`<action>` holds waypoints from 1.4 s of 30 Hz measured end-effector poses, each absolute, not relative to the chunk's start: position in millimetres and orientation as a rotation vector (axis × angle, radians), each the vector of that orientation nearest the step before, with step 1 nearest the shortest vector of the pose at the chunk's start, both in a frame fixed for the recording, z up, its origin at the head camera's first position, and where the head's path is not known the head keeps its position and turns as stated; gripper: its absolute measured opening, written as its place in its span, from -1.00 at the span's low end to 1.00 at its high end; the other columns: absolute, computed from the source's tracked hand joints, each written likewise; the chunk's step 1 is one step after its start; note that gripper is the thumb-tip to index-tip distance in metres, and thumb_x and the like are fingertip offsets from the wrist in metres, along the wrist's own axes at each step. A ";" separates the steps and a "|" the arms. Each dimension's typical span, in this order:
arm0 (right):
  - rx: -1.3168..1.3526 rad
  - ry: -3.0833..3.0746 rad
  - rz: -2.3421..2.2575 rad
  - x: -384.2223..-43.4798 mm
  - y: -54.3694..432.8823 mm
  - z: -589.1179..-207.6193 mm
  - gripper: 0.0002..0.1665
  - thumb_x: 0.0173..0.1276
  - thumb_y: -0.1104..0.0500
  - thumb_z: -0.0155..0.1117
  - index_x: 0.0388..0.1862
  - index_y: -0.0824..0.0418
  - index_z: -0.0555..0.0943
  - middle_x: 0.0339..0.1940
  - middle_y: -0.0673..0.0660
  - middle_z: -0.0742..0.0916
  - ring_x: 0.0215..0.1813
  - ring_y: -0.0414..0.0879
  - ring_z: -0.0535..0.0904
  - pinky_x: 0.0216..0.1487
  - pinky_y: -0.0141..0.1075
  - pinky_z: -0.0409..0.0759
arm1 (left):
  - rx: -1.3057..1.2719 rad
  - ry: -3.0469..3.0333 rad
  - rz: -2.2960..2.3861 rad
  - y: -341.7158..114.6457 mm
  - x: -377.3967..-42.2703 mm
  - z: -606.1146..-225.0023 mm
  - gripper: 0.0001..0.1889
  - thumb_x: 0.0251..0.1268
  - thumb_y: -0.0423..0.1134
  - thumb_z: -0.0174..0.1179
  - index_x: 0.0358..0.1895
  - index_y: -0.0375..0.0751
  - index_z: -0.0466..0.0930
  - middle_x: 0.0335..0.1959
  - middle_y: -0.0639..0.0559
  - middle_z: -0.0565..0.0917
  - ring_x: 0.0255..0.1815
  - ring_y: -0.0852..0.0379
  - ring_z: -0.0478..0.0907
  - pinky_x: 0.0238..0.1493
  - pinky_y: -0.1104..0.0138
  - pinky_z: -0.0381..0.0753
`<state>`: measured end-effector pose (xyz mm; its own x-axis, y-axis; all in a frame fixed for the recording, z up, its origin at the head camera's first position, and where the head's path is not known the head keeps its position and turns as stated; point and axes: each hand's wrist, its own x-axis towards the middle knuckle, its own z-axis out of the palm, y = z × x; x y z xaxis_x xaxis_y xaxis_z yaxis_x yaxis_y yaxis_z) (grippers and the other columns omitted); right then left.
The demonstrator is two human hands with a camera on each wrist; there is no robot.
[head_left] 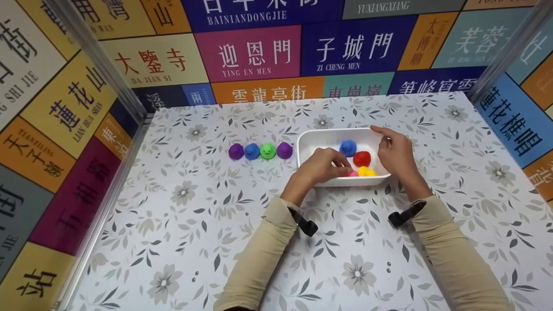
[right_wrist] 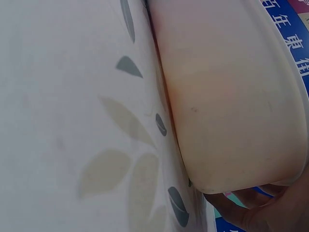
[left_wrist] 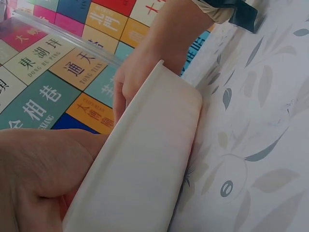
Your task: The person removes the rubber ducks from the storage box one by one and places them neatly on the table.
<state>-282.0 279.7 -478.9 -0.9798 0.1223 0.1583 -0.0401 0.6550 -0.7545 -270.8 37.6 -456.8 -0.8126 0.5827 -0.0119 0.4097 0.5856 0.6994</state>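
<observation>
A white plastic tray sits on the table, with small toy ducks in it: a blue duck, a red duck, a yellow duck and a pink duck. My left hand reaches over the near rim and pinches the pink duck, which its fingers partly cover. At the tray's right end, my right hand grips the rim and wall. The right wrist view shows those fingers under the tray's corner. In the left wrist view the tray wall hides the ducks.
Left of the tray stands a row of toy ducks: a purple duck, a blue duck, a green duck and another purple duck. The floral tablecloth is bounded by lettered panels at the back and sides.
</observation>
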 end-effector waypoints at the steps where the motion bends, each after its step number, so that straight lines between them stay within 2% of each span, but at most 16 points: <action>1: -0.065 -2.674 1.222 -281.9 279.9 -479.2 -0.33 0.61 0.37 -0.13 0.54 0.00 0.60 0.59 0.18 0.60 0.34 0.14 0.52 0.18 -0.15 0.44 | 0.811 2.579 1.043 37.7 -270.7 -456.9 -0.80 0.46 -0.06 0.45 -0.05 -0.07 0.90 -0.24 0.12 0.86 -0.24 0.24 0.61 -0.22 0.52 0.48; 5: -0.032 -2.655 1.193 -282.0 281.0 -480.8 -0.34 0.61 0.36 -0.14 0.52 0.02 0.62 0.54 0.20 0.64 0.28 0.13 0.55 0.01 -0.26 0.40 | 0.796 2.620 1.020 37.8 -270.8 -458.0 -0.74 0.52 -0.01 0.38 -0.22 -0.08 0.91 -0.47 0.20 0.74 -0.39 0.29 0.49 -0.34 0.50 0.38; 8: -0.016 -2.647 1.189 -282.2 281.6 -481.6 -0.34 0.60 0.35 -0.14 0.51 0.03 0.63 0.52 0.21 0.65 0.26 0.14 0.55 -0.03 -0.22 0.39 | 0.812 2.660 0.995 38.2 -271.3 -459.4 -0.63 0.61 -0.02 0.28 -0.36 -0.14 0.86 -0.61 0.19 0.56 -0.47 0.27 0.39 -0.40 0.46 0.28; 11: -0.020 -2.656 1.215 -282.1 281.7 -480.7 -0.35 0.62 0.36 -0.14 0.52 0.03 0.61 0.55 0.21 0.63 0.39 0.15 0.55 0.26 -0.13 0.53 | 0.819 2.681 0.973 38.9 -271.5 -460.3 -0.65 0.62 -0.06 0.25 -0.34 -0.16 0.85 -0.58 0.17 0.60 -0.46 0.27 0.42 -0.38 0.46 0.32; 14: -0.023 -2.665 1.251 -282.7 282.1 -479.7 -0.35 0.63 0.36 -0.15 0.54 0.04 0.60 0.57 0.23 0.60 0.55 0.19 0.50 0.61 0.09 0.45 | 0.802 2.671 0.964 39.9 -271.4 -460.5 -0.74 0.59 -0.09 0.28 -0.16 -0.12 0.90 -0.39 0.13 0.80 -0.34 0.28 0.54 -0.26 0.49 0.45; 17: -0.022 -2.670 1.263 -283.2 282.3 -479.3 -0.36 0.64 0.36 -0.14 0.54 0.05 0.60 0.58 0.25 0.59 0.62 0.22 0.45 0.68 0.18 0.35 | 0.767 2.636 0.981 40.5 -271.0 -460.2 -0.74 0.56 -0.03 0.34 -0.02 -0.10 0.89 -0.21 0.09 0.86 -0.23 0.25 0.62 -0.17 0.47 0.54; 21: -0.021 -2.661 1.249 -282.9 283.0 -480.4 -0.37 0.63 0.36 -0.13 0.53 0.07 0.60 0.58 0.23 0.60 0.59 0.20 0.48 0.66 0.16 0.40 | 0.712 2.600 1.027 41.7 -270.8 -460.1 -0.70 0.40 0.09 0.47 -0.04 -0.03 0.90 -0.22 0.12 0.83 -0.20 0.20 0.62 -0.18 0.45 0.56; 25: -0.026 -2.661 1.234 -282.7 283.2 -481.7 -0.36 0.62 0.36 -0.13 0.53 0.05 0.61 0.58 0.20 0.61 0.52 0.16 0.52 0.55 0.09 0.49 | 0.698 2.606 1.054 42.2 -270.6 -459.6 -0.72 0.29 0.09 0.56 -0.12 -0.01 0.92 -0.26 0.12 0.83 -0.21 0.20 0.61 -0.21 0.47 0.52; 27: -0.030 -2.664 1.240 -282.7 283.1 -481.7 -0.35 0.63 0.35 -0.14 0.54 0.03 0.60 0.59 0.19 0.60 0.49 0.15 0.52 0.48 0.07 0.51 | 0.720 2.599 1.065 41.9 -270.9 -460.2 -0.74 0.31 0.05 0.55 -0.12 -0.01 0.92 -0.26 0.11 0.84 -0.23 0.21 0.61 -0.24 0.48 0.50; 31: -0.030 -2.667 1.240 -282.9 282.8 -481.7 -0.36 0.64 0.34 -0.14 0.54 0.02 0.60 0.59 0.19 0.60 0.53 0.15 0.50 0.59 0.09 0.48 | 0.775 2.579 1.045 41.5 -271.9 -461.0 -0.78 0.47 -0.03 0.43 0.01 -0.01 0.89 -0.14 0.07 0.83 -0.16 0.16 0.63 -0.18 0.46 0.52; 34: -0.027 -2.659 1.225 -283.5 282.5 -482.5 -0.35 0.62 0.35 -0.14 0.52 0.03 0.61 0.57 0.20 0.61 0.46 0.16 0.53 0.49 0.00 0.55 | 0.817 2.585 1.024 41.0 -272.4 -460.8 -0.77 0.56 -0.14 0.30 0.10 -0.02 0.86 -0.01 0.02 0.83 -0.02 0.07 0.67 -0.02 0.41 0.55; 37: -0.027 -2.649 1.212 -283.5 282.1 -483.1 -0.33 0.59 0.36 -0.15 0.51 0.03 0.63 0.55 0.21 0.63 0.38 0.14 0.55 0.25 -0.08 0.49 | 0.843 2.596 1.031 40.7 -272.7 -460.6 -0.76 0.55 -0.20 0.27 0.10 -0.07 0.85 0.06 -0.01 0.83 0.05 0.01 0.68 0.05 0.40 0.53; 38: -0.026 -2.646 1.210 -283.4 282.0 -483.2 -0.33 0.58 0.37 -0.15 0.51 0.04 0.63 0.55 0.21 0.63 0.35 0.14 0.54 0.18 -0.07 0.44 | 0.847 2.602 1.036 40.6 -272.8 -460.6 -0.77 0.53 -0.20 0.30 0.09 -0.09 0.85 0.04 -0.01 0.83 0.02 0.01 0.67 0.03 0.41 0.52; 42: -0.027 -2.652 1.225 -282.9 282.2 -481.8 -0.33 0.59 0.38 -0.15 0.52 0.03 0.62 0.57 0.22 0.61 0.36 0.13 0.53 0.27 -0.04 0.44 | 0.815 2.625 1.074 40.6 -272.8 -460.1 -0.79 0.42 -0.14 0.45 0.00 -0.12 0.86 -0.11 -0.04 0.82 -0.16 0.05 0.60 -0.13 0.43 0.47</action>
<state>-282.9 282.2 -481.8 -0.9757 0.1083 0.1903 -0.0747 0.6523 -0.7542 -272.8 40.6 -460.1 -0.8306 0.5560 0.0305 0.4180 0.5863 0.6939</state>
